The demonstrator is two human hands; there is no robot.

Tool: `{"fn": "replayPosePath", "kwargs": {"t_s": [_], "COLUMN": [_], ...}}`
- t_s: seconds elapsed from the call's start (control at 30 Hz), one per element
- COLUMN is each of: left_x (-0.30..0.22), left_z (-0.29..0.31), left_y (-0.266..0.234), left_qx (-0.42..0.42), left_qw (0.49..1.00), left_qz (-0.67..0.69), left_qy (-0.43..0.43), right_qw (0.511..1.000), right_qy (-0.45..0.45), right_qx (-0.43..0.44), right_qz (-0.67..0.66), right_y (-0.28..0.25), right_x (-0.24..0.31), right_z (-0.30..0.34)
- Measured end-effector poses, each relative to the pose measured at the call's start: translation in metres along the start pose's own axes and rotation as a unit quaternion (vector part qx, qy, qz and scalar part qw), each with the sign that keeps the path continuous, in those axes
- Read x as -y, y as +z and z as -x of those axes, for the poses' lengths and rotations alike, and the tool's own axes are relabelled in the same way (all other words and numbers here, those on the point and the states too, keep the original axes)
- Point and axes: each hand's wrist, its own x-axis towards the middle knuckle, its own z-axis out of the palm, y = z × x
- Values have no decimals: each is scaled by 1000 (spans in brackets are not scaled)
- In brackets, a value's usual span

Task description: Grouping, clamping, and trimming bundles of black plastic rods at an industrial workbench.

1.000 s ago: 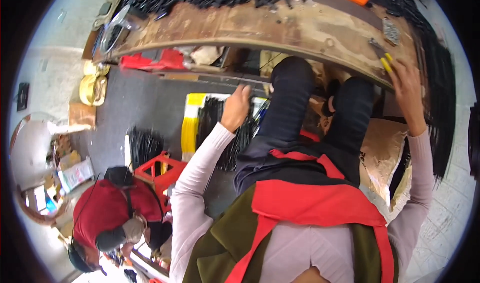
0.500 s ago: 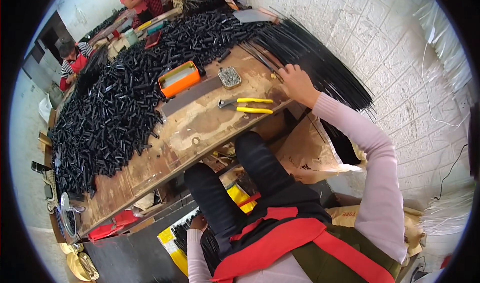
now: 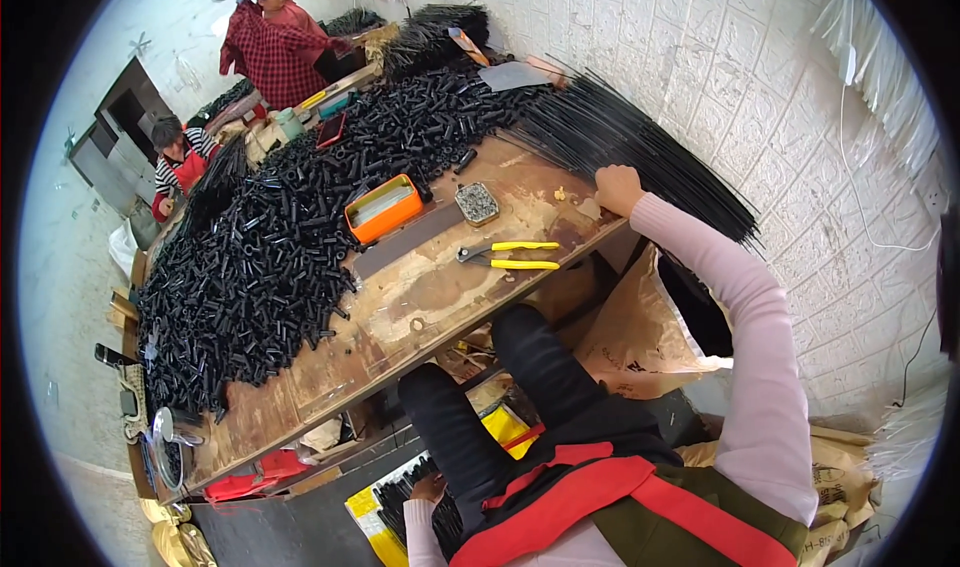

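My right hand [image 3: 620, 190] is closed into a fist at the right end of the table's front edge, beside a long bundle of thin black rods [image 3: 655, 162]. Whatever is inside that fist is hidden. Down by my left thigh, my left hand [image 3: 430, 487] rests against a bunch of black sticks [image 3: 398, 494] in a yellow and white bag [image 3: 372, 527]; its fingers are mostly hidden. Yellow-handled pliers [image 3: 520, 257] lie on the wooden tabletop. Behind them stand an orange-rimmed box [image 3: 385, 212] and a small clear tub of tiny metal pieces [image 3: 477, 204].
A large heap of short black tubes [image 3: 250, 277] covers the table's left and back. A round mirror [image 3: 165, 447] stands at its left end. Two people are at the far side, one in a checked shirt [image 3: 275, 62]. A brown sack [image 3: 640, 342] hangs below the table's right end.
The view has tilted up, showing more of the people behind. My right hand's fingers, earlier extended on the rods, are now curled into a fist. My left hand stays by the black sticks.
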Motion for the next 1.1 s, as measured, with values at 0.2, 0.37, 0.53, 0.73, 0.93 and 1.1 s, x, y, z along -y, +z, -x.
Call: {"fn": "replayPosePath", "kwargs": {"t_s": [0.2, 0.37, 0.53, 0.73, 0.93, 1.1], "left_x": [-2, -11, -35, -33, -156, -311], "left_z": [-25, -40, 4, 36, 111, 146], "left_y": [7, -11, -63, -98, -186, -250], "left_qx": [-39, -58, -104, -135, -218, 11], "left_qw": [999, 995, 991, 990, 950, 837], "left_qz": [-24, -16, 38, -38, -45, 234], "left_qy": [-4, 84, 78, 36, 218, 495], "right_qw": [965, 978, 908, 906, 778, 609], "right_qy": [88, 41, 89, -25, -47, -84], "right_qx": [75, 52, 143, 105, 119, 236], "right_qz": [-235, -199, -383, -410, -615, -753], "right_y": [-71, -111, -110, -122, -173, -210], "right_x": [-21, -69, -69, -70, -21, 18], "right_z": [-16, -72, -85, -73, -71, -73]}}
